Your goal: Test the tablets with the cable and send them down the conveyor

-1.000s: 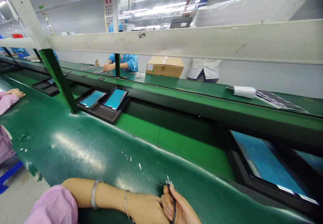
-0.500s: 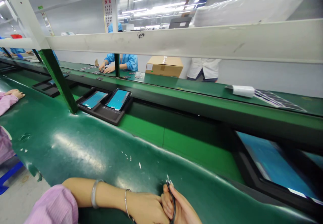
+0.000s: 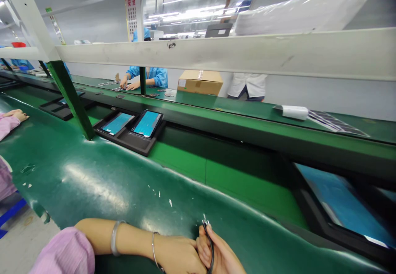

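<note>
At the bottom of the view, my right hand (image 3: 224, 251) is closed around a thin, black, cord-like piece (image 3: 212, 247) with silvery tips (image 3: 205, 220) pointing up and away. The exact kind of this piece cannot be made out. Coming in from the left, my left hand (image 3: 182, 255) lies against the right one, its fingers bent and largely hidden; whatever they grip does not show. A bangle and a thin bracelet circle the left forearm. Both hands are over the near edge of the green worktop (image 3: 130, 183).
Beyond the worktop runs a green conveyor belt (image 3: 182, 162) with a black tray (image 3: 139, 144) of two blue-screened devices. Another tray (image 3: 343, 233) is at right. A green post (image 3: 72, 101) and white rail (image 3: 216, 55) cross the view. Co-workers (image 3: 154, 76), a carton (image 3: 199, 82) and a label roll (image 3: 295, 112) are beyond.
The trays on the belt have shifted slightly to the right. Both of my hands stay almost still, with the black piece in the right one.
</note>
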`<state>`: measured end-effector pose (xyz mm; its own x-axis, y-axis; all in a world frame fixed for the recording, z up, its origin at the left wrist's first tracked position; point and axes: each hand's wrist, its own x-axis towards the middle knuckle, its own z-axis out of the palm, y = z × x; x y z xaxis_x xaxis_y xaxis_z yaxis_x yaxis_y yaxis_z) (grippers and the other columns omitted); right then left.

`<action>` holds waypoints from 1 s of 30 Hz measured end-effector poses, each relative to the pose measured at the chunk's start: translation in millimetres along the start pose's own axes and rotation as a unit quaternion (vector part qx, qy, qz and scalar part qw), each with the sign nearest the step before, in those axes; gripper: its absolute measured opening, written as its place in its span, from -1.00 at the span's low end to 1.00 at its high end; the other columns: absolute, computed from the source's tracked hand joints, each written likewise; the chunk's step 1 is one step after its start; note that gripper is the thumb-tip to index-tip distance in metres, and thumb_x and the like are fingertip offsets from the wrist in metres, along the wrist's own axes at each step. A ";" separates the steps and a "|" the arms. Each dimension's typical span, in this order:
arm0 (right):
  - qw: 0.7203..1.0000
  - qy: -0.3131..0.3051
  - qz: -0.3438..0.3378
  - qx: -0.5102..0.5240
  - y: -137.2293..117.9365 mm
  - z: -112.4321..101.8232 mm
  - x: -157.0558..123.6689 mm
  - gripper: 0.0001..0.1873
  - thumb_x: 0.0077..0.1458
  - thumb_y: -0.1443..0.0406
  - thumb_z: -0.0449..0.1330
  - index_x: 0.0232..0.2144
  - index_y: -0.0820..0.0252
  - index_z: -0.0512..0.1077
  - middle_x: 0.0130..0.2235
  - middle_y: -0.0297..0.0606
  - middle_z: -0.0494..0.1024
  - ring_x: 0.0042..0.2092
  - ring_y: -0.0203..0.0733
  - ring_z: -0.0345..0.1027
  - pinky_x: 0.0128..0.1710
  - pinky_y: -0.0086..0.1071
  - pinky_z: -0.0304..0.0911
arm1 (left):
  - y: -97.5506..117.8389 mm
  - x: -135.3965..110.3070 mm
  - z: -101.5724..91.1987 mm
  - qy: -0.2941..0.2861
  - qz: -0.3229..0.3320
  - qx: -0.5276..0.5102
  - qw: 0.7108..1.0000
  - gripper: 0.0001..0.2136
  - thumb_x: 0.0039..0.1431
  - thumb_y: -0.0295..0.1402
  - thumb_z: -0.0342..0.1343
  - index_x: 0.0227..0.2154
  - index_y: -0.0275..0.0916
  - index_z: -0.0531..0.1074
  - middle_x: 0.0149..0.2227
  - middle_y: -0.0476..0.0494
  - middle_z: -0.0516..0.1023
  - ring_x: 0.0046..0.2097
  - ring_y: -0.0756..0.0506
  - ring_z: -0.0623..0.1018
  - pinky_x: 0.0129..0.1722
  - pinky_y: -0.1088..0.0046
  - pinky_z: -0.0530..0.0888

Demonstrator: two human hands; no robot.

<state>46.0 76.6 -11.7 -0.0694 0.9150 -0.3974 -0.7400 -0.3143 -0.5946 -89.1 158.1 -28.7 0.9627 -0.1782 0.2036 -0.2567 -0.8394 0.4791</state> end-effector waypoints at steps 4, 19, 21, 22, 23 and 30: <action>1.000 -0.001 -0.004 -0.001 -1.1 1.6 0.6 -0.64 0.18 0.05 0.31 -0.32 0.28 0.56 -0.57 -0.36 0.31 -0.50 -0.31 0.08 -0.45 -0.40 0.09 | -1.5 0.7 2.1 0.013 0.007 0.019 1.000 -0.68 0.32 -0.16 0.14 -0.48 -0.24 0.53 -0.46 -0.04 0.60 -0.25 -0.04 0.58 -0.03 0.53 0.43; 1.000 -0.006 -0.009 0.000 -3.2 8.0 -2.7 -0.65 0.21 0.06 0.28 -0.34 0.27 0.57 -0.58 -0.35 0.33 -0.51 -0.32 0.09 -0.45 -0.41 0.09 | -2.1 -1.9 6.8 0.016 -0.002 0.019 1.000 -0.66 0.32 -0.18 0.15 -0.55 -0.22 0.45 -0.48 0.00 0.57 -0.31 -0.01 0.55 -0.10 0.53 0.42; 1.000 -0.006 -0.010 -0.001 -3.0 7.0 -2.1 -0.65 0.21 0.06 0.28 -0.33 0.27 0.57 -0.58 -0.35 0.33 -0.52 -0.32 0.08 -0.45 -0.41 0.08 | -1.2 -1.3 4.9 0.019 0.006 0.028 0.999 -0.66 0.32 -0.17 0.14 -0.53 -0.23 0.46 -0.49 0.00 0.56 -0.33 -0.01 0.53 -0.15 0.52 0.42; 1.000 -0.007 -0.011 -0.001 -2.9 6.3 -1.8 -0.65 0.21 0.06 0.28 -0.33 0.27 0.57 -0.58 -0.35 0.33 -0.52 -0.32 0.08 -0.45 -0.42 0.08 | -0.7 -0.9 4.0 0.021 0.008 0.033 0.999 -0.65 0.33 -0.16 0.13 -0.53 -0.23 0.45 -0.50 0.00 0.56 -0.34 -0.02 0.53 -0.16 0.51 0.42; 1.000 -0.008 -0.010 0.000 -2.7 5.6 -1.6 -0.65 0.21 0.06 0.28 -0.32 0.27 0.57 -0.58 -0.35 0.33 -0.52 -0.32 0.08 -0.46 -0.42 0.08 | -0.3 -0.6 3.3 0.021 0.009 0.038 0.999 -0.65 0.33 -0.15 0.13 -0.54 -0.23 0.45 -0.51 0.00 0.55 -0.34 -0.02 0.52 -0.18 0.51 0.42; 1.000 -0.009 -0.007 -0.010 -4.0 5.3 -2.1 -0.64 0.19 0.05 0.30 -0.32 0.28 0.56 -0.57 -0.35 0.33 -0.51 -0.32 0.09 -0.45 -0.42 0.08 | 0.2 0.0 0.6 0.019 0.006 0.031 0.999 -0.70 0.32 -0.18 0.14 -0.49 -0.23 0.47 -0.49 0.01 0.56 -0.32 -0.02 0.54 -0.11 0.52 0.42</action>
<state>45.5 77.3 -4.8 -0.0702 0.9238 -0.3764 -0.7278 -0.3055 -0.6140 -89.1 157.6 -29.1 0.9555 -0.1692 0.2416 -0.2605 -0.8683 0.4222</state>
